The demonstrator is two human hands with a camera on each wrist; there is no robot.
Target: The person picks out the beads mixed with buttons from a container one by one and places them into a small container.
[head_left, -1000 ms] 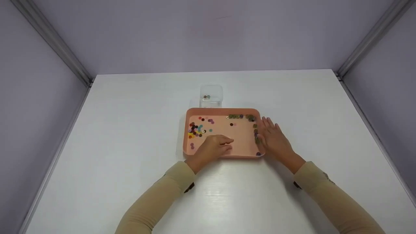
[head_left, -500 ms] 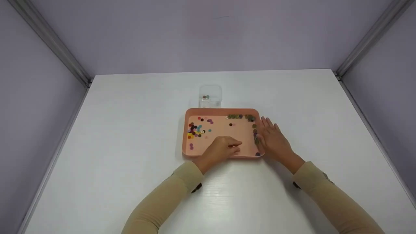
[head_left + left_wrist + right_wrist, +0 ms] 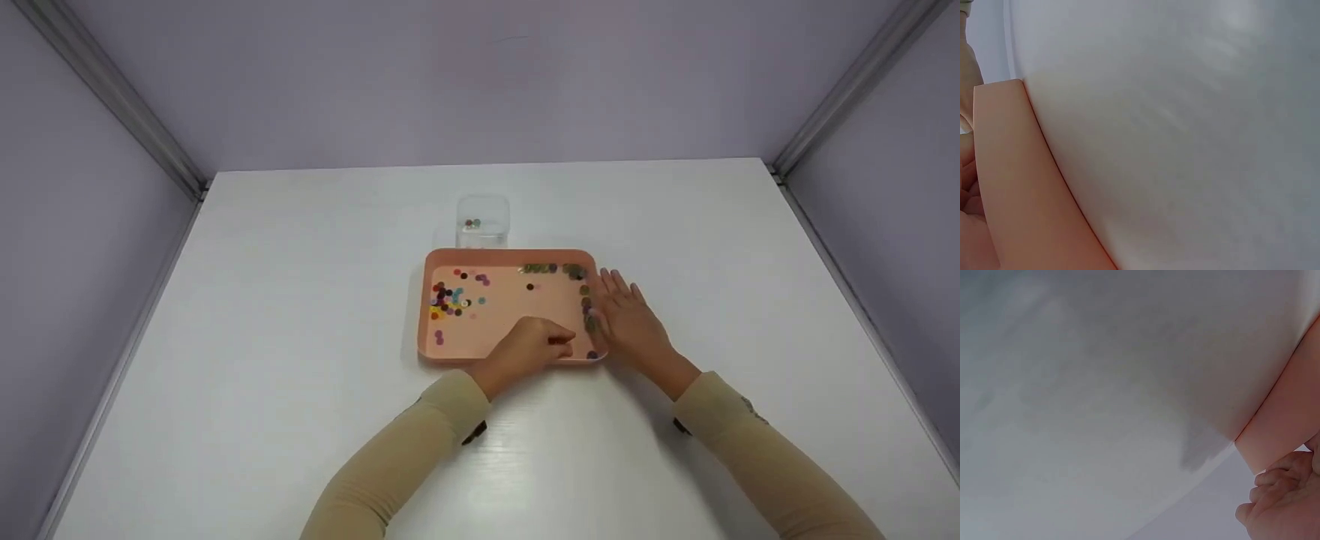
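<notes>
Left hand fingers curled over tray's near edge, contents not discernible | right hand flat, fingers straight against tray's right wall | pink tray long axis left-right, table centre | head view alone shows coloured buttons; wrist views show only tray wall and fingertips | clear cup behind tray, contents too small.

**Hidden, cropped and too small to read**

Too small in the head view to tell shape or kind: coloured pieces in the pink tray. Fingertips of the left hand tucked under, any pinch unseen. Both wrist views blurred, hands cropped at the edges, tray wall only.
</notes>
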